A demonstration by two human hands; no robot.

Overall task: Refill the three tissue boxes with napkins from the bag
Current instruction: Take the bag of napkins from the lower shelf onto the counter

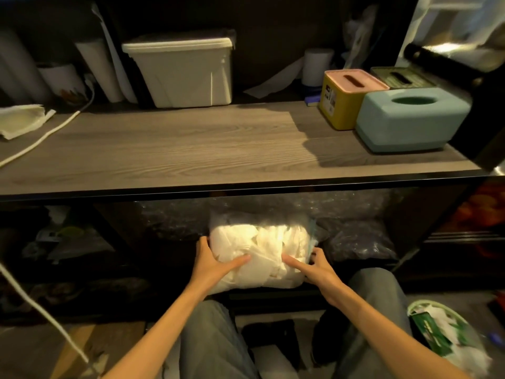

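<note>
Clear plastic bag of napkins (258, 250) is clasped between left hand (211, 259) and right hand (318, 265); lift it level toward the tissue boxes (410, 119) at two o'clock.

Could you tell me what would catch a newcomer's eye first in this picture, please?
The brightly lit bag of napkins stands out, low in the middle on the dark lower shelf, gripped by the left hand and the right hand on either side. Next come three tissue boxes at the right end of the wooden shelf: a yellow box, a teal box and a green box behind.
</note>
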